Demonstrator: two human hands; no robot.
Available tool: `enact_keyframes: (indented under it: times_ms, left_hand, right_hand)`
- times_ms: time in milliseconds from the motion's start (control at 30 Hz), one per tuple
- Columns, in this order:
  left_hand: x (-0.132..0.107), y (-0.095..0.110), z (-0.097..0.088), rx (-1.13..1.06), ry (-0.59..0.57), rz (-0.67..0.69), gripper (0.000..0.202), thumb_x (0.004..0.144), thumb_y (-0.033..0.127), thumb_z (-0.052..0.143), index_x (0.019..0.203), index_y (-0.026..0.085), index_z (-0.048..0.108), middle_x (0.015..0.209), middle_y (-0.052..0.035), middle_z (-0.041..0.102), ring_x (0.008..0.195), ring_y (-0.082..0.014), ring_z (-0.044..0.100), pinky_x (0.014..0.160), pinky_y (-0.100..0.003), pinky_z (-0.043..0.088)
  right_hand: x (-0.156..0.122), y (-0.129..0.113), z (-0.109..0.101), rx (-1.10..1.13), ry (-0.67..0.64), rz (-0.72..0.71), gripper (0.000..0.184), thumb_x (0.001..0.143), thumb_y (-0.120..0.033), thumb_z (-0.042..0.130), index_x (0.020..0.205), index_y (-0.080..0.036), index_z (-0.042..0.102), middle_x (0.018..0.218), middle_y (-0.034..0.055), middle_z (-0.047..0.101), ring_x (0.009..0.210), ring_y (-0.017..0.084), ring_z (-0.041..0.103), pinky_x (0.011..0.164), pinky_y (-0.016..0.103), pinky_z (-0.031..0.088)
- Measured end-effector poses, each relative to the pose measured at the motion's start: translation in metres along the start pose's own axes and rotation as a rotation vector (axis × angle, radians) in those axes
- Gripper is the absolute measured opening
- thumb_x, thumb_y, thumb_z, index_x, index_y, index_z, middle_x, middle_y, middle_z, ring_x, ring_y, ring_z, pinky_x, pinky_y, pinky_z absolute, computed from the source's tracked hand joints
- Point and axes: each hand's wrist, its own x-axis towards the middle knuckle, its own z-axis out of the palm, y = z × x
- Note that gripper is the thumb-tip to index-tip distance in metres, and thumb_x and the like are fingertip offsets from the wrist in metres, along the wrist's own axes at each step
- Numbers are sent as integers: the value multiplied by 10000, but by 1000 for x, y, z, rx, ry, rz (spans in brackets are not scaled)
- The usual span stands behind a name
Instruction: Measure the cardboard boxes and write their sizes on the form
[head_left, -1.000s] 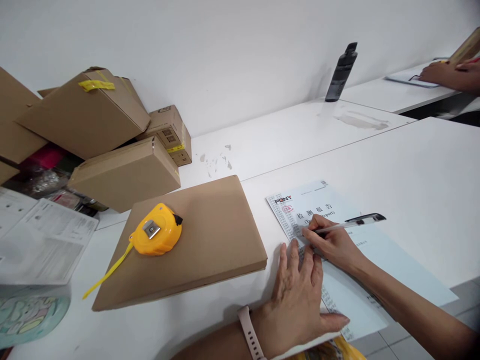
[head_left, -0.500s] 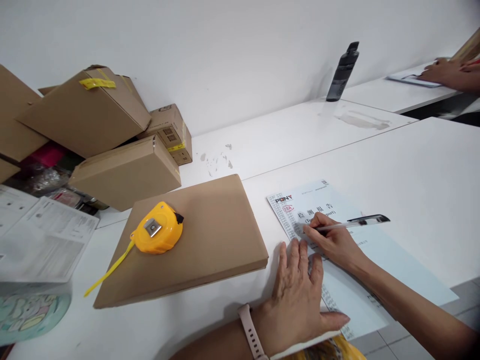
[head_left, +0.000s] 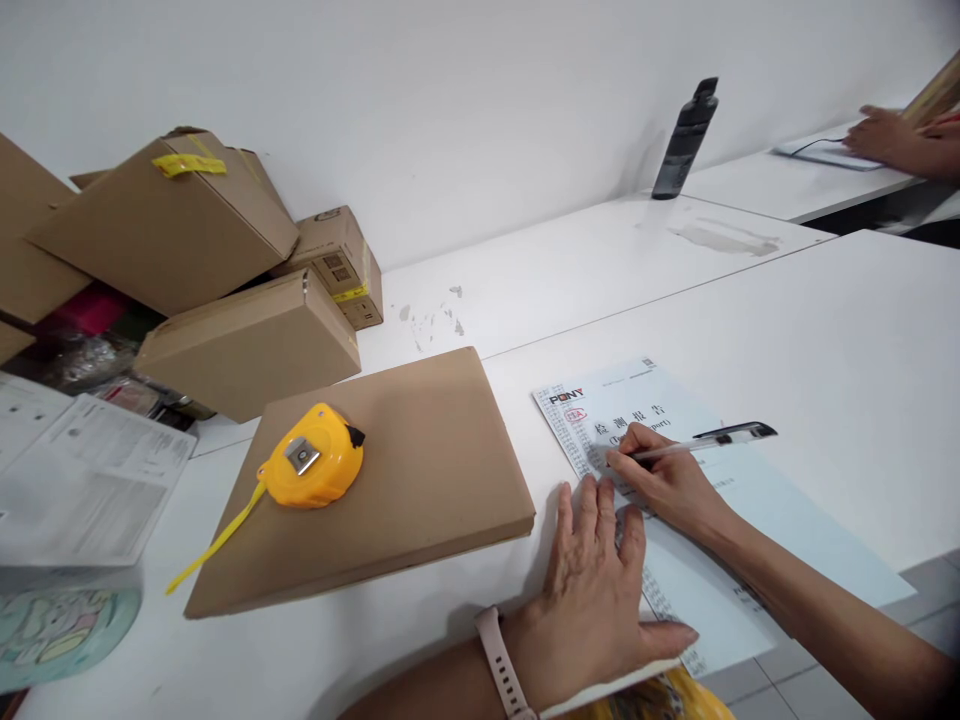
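Observation:
My right hand (head_left: pixel 671 490) is closed around a pen (head_left: pixel 712 440) with a clear barrel and a black cap on its back end. The pen's tip is hidden behind my fingers, over a printed report sheet (head_left: pixel 780 530) of pale blue paper. My left hand (head_left: pixel 596 580), wearing a pink wristband, lies flat with fingers spread across the sheet's left edge and the table. To the left, a yellow tape measure (head_left: pixel 319 460) with a yellow strap rests on a flat brown cardboard box (head_left: pixel 442 450).
Stacked cardboard boxes (head_left: pixel 172 220) stand at the back left beside printed papers (head_left: pixel 97 470). A dark bottle (head_left: pixel 684 140) stands by the wall. Another person's hand (head_left: pixel 885 135) rests on a sheet at the far right. The white table (head_left: pixel 840 330) has worn patches.
The pen's back end has shifted very slightly, while my left hand stays in place. The other person's hand at the far right has lifted a little.

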Motion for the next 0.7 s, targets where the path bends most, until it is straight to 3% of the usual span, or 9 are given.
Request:
enact_keyframes:
  times_ms: [700]
  left_hand:
    - [0, 0, -3, -62, -38, -15, 957, 964, 752, 344, 1585, 28, 264, 1664, -300, 138, 1554, -385, -22, 1267, -620, 127]
  right_hand:
    - [0, -2, 0, -24, 10, -20, 343, 866, -421, 663, 660, -248, 450, 620, -35, 435, 566, 139, 369, 517, 294, 334]
